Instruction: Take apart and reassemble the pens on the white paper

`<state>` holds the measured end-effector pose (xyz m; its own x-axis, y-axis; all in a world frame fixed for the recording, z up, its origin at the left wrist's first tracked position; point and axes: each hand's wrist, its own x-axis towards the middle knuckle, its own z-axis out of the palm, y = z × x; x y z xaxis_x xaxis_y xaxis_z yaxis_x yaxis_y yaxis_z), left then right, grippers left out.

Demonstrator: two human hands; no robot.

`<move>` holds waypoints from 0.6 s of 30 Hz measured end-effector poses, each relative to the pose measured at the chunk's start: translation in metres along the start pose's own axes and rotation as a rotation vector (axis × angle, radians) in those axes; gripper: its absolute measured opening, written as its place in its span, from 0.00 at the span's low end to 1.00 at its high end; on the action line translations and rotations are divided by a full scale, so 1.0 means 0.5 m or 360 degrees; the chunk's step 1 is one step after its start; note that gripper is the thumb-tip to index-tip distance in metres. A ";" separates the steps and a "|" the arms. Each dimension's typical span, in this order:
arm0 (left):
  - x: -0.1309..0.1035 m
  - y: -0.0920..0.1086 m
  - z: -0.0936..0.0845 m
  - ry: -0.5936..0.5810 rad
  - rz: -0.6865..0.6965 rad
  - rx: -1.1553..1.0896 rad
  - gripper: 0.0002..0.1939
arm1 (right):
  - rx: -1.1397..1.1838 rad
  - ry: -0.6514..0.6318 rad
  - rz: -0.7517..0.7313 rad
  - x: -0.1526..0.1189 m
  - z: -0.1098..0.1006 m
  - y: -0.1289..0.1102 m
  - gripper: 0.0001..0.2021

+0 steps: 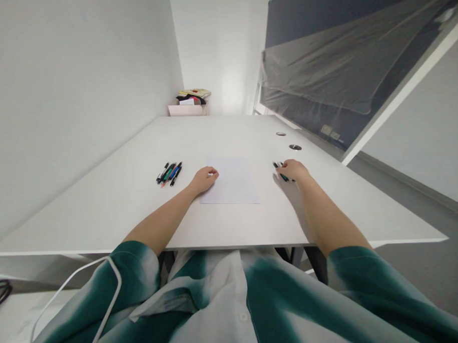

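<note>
A sheet of white paper (pixel 231 184) lies flat on the table in front of me. My left hand (pixel 204 179) rests on its left edge, fingers loosely curled with a gap between thumb and fingers, and nothing visible in them. On the right, beyond the paper, my right hand (pixel 293 169) is closed over a pen (pixel 276 165), pinching it with the fingertips at the table surface. A green-and-black pen (pixel 284 177) lies under that hand, partly covered by it. Left of the paper, several pens (pixel 171 173) in black, green, blue and red lie side by side, slanted.
The white table (pixel 231 226) runs up to the left wall. Two round cable holes, one nearer (pixel 295 147), sit at its right side. A pale box (pixel 187 109) with cloth-like items stands at the far end. A plastic-covered dark panel (pixel 323 63) rises at right. A white cable (pixel 114 280) crosses my left sleeve.
</note>
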<state>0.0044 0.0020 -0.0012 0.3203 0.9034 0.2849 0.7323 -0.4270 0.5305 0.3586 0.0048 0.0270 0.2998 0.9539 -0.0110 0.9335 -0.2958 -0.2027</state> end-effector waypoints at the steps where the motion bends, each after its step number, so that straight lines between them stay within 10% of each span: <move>1: 0.000 -0.001 0.000 -0.0004 0.0016 0.0048 0.13 | 0.0006 0.0053 -0.0003 -0.003 0.002 -0.006 0.12; 8: 0.002 -0.007 -0.001 0.0001 0.0099 0.0278 0.13 | 0.0061 0.0406 -0.0001 -0.006 0.023 -0.011 0.22; 13: 0.003 -0.008 0.000 0.0004 0.0092 0.0313 0.13 | 0.0138 0.0225 0.0199 0.005 0.037 0.008 0.33; 18: 0.002 -0.010 0.000 -0.0004 0.0098 0.0332 0.13 | 0.0187 0.0204 0.0192 0.008 0.039 0.007 0.23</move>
<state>0.0009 0.0051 -0.0034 0.3697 0.8760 0.3098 0.8198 -0.4644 0.3351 0.3591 0.0088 0.0072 0.4374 0.8956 0.0814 0.8624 -0.3921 -0.3201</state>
